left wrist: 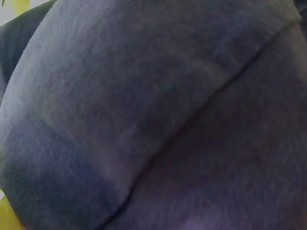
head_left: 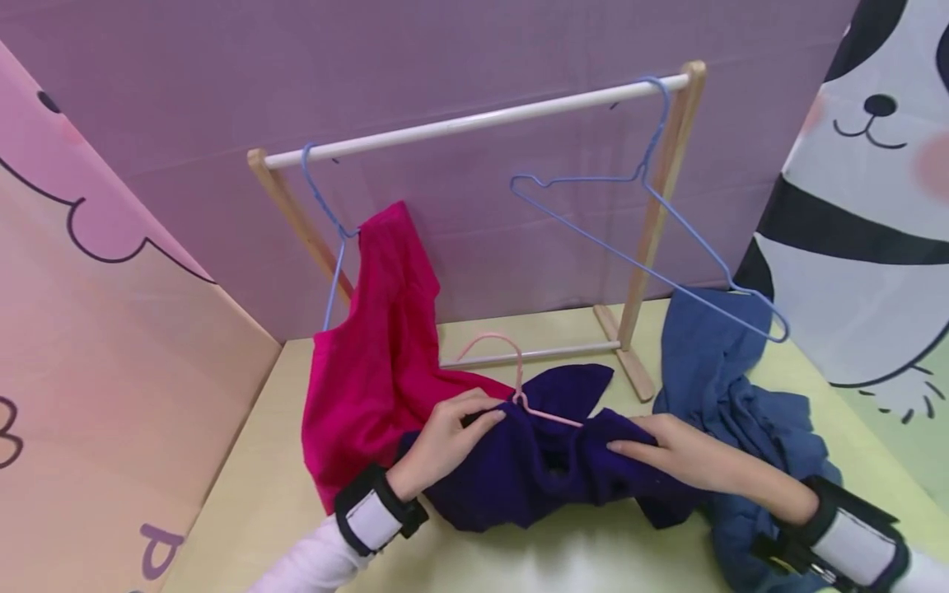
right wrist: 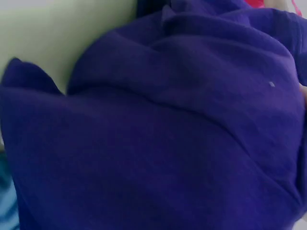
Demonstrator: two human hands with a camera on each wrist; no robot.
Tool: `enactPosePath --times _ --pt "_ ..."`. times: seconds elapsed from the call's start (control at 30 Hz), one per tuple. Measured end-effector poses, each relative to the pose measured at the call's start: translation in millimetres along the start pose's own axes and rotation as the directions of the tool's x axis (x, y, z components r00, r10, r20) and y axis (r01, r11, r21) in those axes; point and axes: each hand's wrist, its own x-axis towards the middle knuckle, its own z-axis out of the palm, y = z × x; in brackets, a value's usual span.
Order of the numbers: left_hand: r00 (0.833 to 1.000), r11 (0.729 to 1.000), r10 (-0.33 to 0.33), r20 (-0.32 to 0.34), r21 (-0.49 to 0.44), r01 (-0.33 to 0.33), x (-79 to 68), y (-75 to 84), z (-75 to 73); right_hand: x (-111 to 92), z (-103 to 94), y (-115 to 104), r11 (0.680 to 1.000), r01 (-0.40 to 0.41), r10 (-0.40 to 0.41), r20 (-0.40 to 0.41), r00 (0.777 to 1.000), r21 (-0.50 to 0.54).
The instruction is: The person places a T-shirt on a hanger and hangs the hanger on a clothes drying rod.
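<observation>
A dark purple garment hangs between both hands, above the table. My left hand pinches its left shoulder, thumb and fingers beside the neck of a pink hanger. On the other side my right hand grips the right shoulder with the thumb in front. The hanger's hook points up, and part of its right arm shows over the collar; the rest is hidden in the cloth. Purple fabric fills most of the left wrist view. In the right wrist view, folds of the same garment cover nearly everything.
A wooden rack with a white rail stands behind the hands. From it hang a blue hanger with a bright pink garment at left and a bare blue hanger at right. A blue-grey garment lies on the pale yellow table.
</observation>
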Motion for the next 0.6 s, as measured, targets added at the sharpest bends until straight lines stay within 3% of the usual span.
enactPosePath --times 0.2,0.37,0.6 --pt "0.997 0.999 -0.041 0.069 0.002 0.041 -3.0 -14.8 0.9 -11.1 -3.1 4.3 0.999 -0.046 0.045 -0.055 0.997 -0.008" --pt "0.995 0.997 -0.076 0.067 0.028 0.074 -6.2 -18.6 -2.8 -24.5 -12.3 7.8 0.996 -0.087 0.086 -0.098 0.991 -0.004" --pt "0.990 0.993 -0.111 0.088 0.038 0.108 -10.3 -22.2 -3.3 -44.3 -24.2 9.2 0.989 -0.149 0.150 -0.055 0.987 0.018"
